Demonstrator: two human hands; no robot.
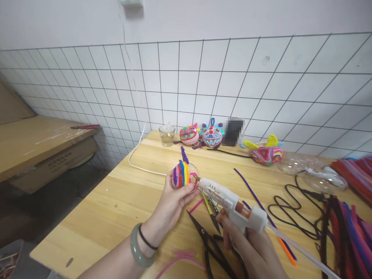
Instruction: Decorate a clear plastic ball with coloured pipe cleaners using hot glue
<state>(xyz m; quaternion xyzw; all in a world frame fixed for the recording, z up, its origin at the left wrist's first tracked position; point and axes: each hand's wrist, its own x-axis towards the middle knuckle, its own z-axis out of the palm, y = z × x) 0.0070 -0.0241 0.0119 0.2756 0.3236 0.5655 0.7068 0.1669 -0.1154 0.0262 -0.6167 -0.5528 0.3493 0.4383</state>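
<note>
My left hand (174, 201) is closed round a clear ball partly wrapped in striped pipe cleaners (182, 173), with a purple twist standing up from its top. It holds the ball a little above the wooden table (122, 201). My right hand (252, 248) grips a white hot glue gun (232, 201). The gun's nozzle touches the right side of the ball. A clear glue stick (302, 252) sticks out of the back of the gun.
Black scissors (209, 242) and loose pipe cleaners (255, 199) lie under my hands. Finished striped balls (212, 136), a glass cup (167, 135), clear half shells (293, 162), a second glue gun (325, 175), black cables (293, 213) and a pipe-cleaner pile (348, 232) fill the far and right side.
</note>
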